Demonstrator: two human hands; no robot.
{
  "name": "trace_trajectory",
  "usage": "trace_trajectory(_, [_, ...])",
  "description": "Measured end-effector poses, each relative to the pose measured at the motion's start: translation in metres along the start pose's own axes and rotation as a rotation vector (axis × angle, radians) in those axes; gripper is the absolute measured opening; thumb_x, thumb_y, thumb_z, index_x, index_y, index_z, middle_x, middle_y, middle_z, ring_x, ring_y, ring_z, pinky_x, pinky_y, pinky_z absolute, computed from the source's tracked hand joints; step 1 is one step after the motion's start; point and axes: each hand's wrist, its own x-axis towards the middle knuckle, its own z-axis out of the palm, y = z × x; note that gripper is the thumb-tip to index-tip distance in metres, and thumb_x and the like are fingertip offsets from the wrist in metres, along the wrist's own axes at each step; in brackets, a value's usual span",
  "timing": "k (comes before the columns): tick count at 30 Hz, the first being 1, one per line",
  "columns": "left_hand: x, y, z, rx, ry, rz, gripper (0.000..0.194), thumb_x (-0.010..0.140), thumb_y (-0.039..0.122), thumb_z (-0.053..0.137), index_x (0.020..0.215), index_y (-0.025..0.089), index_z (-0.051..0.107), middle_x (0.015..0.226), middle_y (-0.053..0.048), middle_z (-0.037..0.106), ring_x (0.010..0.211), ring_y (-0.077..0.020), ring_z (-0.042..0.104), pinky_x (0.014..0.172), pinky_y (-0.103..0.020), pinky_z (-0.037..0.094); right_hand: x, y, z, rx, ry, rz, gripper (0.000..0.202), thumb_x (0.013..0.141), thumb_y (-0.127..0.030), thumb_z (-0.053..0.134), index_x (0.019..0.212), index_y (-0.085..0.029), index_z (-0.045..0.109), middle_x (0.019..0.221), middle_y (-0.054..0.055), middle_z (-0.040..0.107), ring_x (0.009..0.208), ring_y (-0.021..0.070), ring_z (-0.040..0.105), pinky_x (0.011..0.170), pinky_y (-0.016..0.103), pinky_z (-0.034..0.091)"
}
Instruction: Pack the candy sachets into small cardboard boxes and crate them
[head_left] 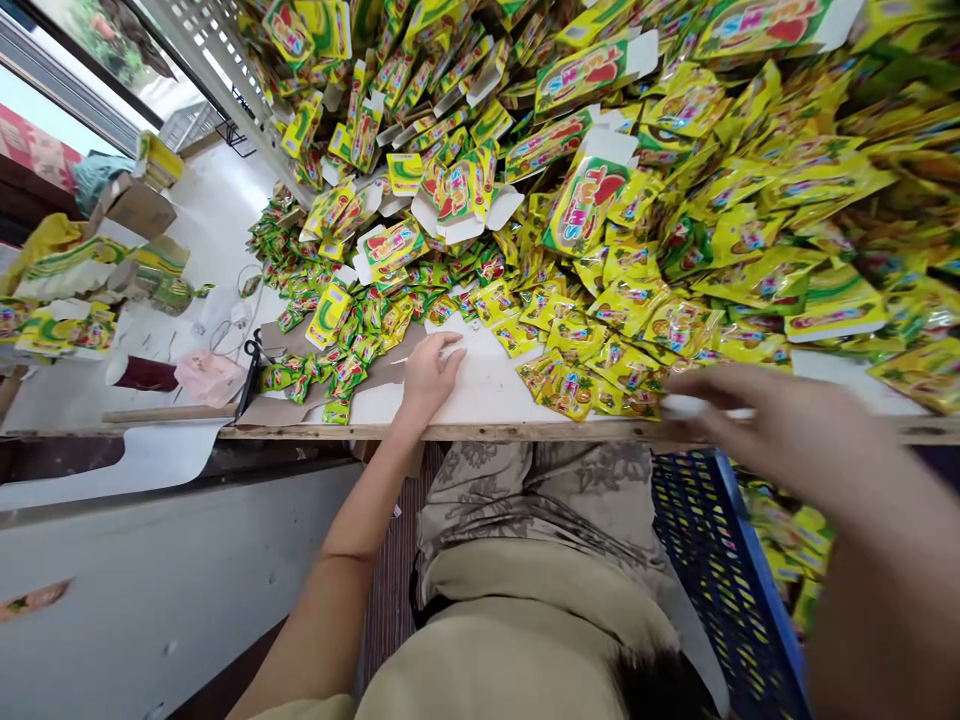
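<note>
My left hand (431, 375) rests on the white tabletop with thumb and index finger apart, holding nothing. Just left of it lie small green candy packets (349, 375) on brown cardboard. Over the front edge at the right, my right hand (750, 415) is smeared by motion. Its fingers are bent around a small white piece (686, 406) that I cannot make out. Close to that hand, yellow candy sachets (574, 390) spread along the edge. Behind both hands, printed yellow-green cartons (589, 200), some with flaps up, lie in a big heap.
A blue plastic crate (724, 560) stands below the table edge at right, with yellow packets beyond it. Scissors (255, 347), a pink bag (210, 377) and a dark red roll (146, 373) lie at left. A white lattice panel (225, 75) rises behind them.
</note>
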Motion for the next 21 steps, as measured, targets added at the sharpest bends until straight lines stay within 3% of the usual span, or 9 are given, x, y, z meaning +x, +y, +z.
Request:
trace_trajectory(3, [0.035,0.002,0.02,0.064,0.034,0.037,0.025,0.083,0.019,0.055,0.107,0.017,0.063,0.109,-0.012,0.067,0.102,-0.0239,0.06,0.092,-0.038,0.045,0.037,-0.065,0.055,-0.053,-0.174,-0.134,0.019,0.082,-0.022,0.054,0.095,-0.023,0.068,0.094,0.008,0.072,0.081,0.0248,0.066,0.07,0.038,0.049])
trace_trajectory(5, [0.059,0.002,0.03,0.123,0.047,0.027,0.028,0.08,0.016,0.058,0.108,0.016,0.064,0.111,-0.014,0.066,0.105,-0.0271,0.058,0.096,-0.041,0.041,0.061,-0.091,0.084,-0.127,-0.171,-0.173,0.027,0.081,-0.016,0.05,0.104,-0.018,0.064,0.102,0.012,0.069,0.092,0.0268,0.063,0.076,0.038,0.048])
trace_trajectory(9, [0.085,-0.001,0.039,0.222,-0.014,-0.068,0.023,0.071,0.015,0.069,0.093,0.015,0.067,0.093,-0.013,0.067,0.098,-0.0294,0.057,0.092,-0.042,0.041,0.091,-0.098,0.116,-0.358,-0.108,-0.139,0.029,0.078,-0.013,0.05,0.106,-0.01,0.06,0.103,0.022,0.061,0.097,0.0342,0.057,0.075,0.041,0.045])
trace_trajectory(14, [0.07,-0.001,0.03,0.166,-0.174,-0.171,0.015,0.064,0.02,0.074,0.069,0.019,0.059,0.065,0.0,0.057,0.066,-0.0167,0.052,0.069,-0.03,0.042,0.092,-0.081,0.12,-0.342,-0.082,-0.17,0.025,0.08,-0.017,0.048,0.101,-0.013,0.061,0.098,0.018,0.059,0.08,0.029,0.058,0.063,0.037,0.043])
trace_trajectory(18, [0.043,0.0,0.013,-0.068,-0.061,-0.174,0.027,0.065,0.022,0.074,0.065,0.019,0.047,0.063,0.005,0.047,0.06,-0.01,0.044,0.061,-0.024,0.037,0.086,-0.071,0.105,-0.212,-0.001,-0.148,0.024,0.083,-0.018,0.046,0.1,-0.017,0.062,0.094,0.015,0.062,0.08,0.029,0.06,0.063,0.038,0.044])
trace_trajectory(21, [0.022,0.001,0.0,-0.389,0.002,-0.24,0.038,0.065,0.033,0.078,0.066,0.019,0.042,0.058,0.008,0.039,0.054,-0.0069,0.039,0.054,-0.021,0.033,0.079,-0.068,0.09,0.064,0.068,-0.048,0.017,0.082,-0.02,0.051,0.094,-0.022,0.062,0.085,0.012,0.064,0.076,0.0271,0.06,0.067,0.04,0.046])
